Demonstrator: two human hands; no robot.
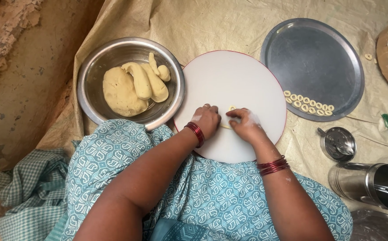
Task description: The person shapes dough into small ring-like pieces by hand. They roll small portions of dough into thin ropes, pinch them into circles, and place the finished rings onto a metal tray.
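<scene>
Dough ring (231, 108) — one, perhaps — two hands

steel bowl (91, 96) of dough (127, 89), metal tray (312, 53), steel container (370, 185)

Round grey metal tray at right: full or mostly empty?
Mostly empty. The round grey metal tray holds only two short rows of small dough rings near its lower edge.
</scene>
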